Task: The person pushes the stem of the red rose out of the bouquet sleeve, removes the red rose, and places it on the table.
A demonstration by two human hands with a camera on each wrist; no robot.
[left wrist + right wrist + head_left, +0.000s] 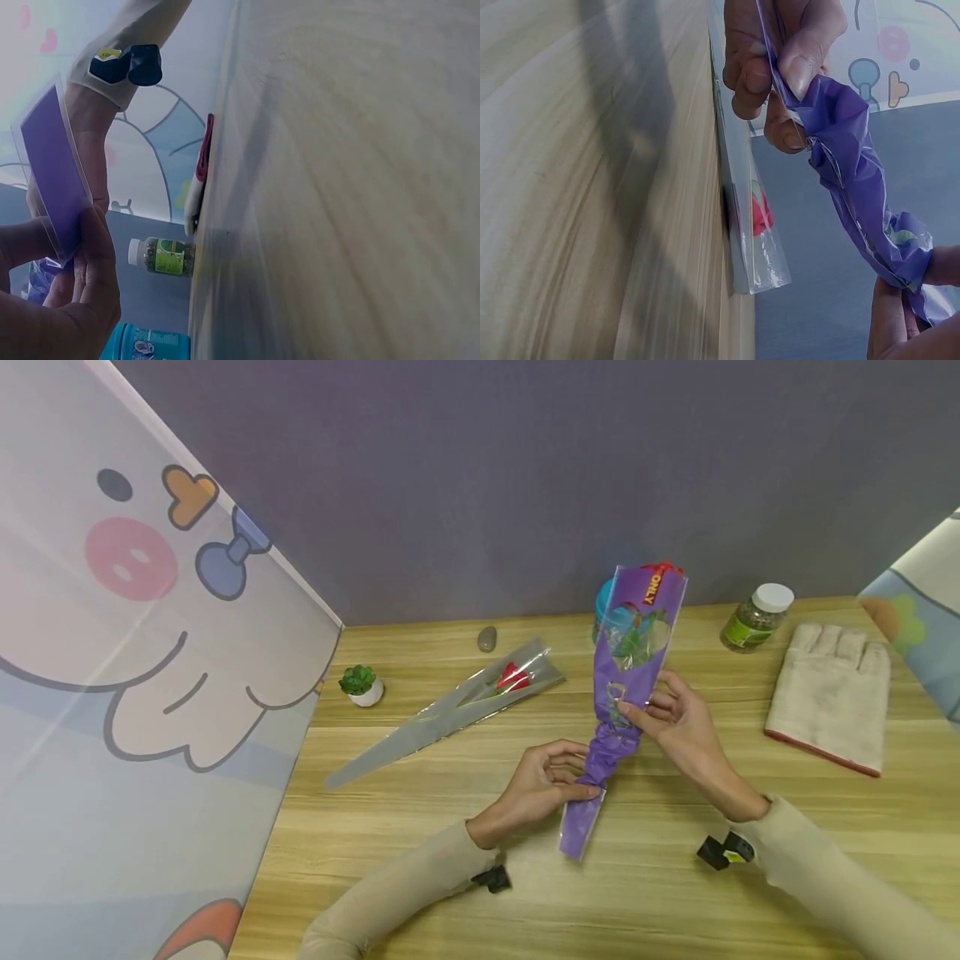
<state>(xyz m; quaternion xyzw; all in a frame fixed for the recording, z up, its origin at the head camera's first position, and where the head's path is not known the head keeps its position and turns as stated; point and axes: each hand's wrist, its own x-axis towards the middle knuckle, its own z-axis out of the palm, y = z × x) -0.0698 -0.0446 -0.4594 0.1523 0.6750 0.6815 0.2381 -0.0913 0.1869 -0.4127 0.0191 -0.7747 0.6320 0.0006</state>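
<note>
A purple flower sleeve (613, 750) with a clear front is held at a slant over the table; it bears "ONLY" lettering, with a red ribbon at its top. Through the clear part show green leaves. My left hand (536, 789) pinches its narrow lower end between thumb and fingers. Higher up, my right hand (688, 737) grips it just above the crumpled, bunched middle. In the right wrist view the wrap (847, 150) is creased and twisted between both hands. From the left wrist, the flat purple tail (52, 161) sticks out past my fingers (97, 255).
On the wooden table, a red rose (513, 678) in a clear sleeve lies left of the hands. Beyond are a grey stone (487, 639) and a small potted succulent (360, 685). A blue container (602, 602), a white-lidded jar (757, 618) and a work glove (831, 702) stand or lie back and right.
</note>
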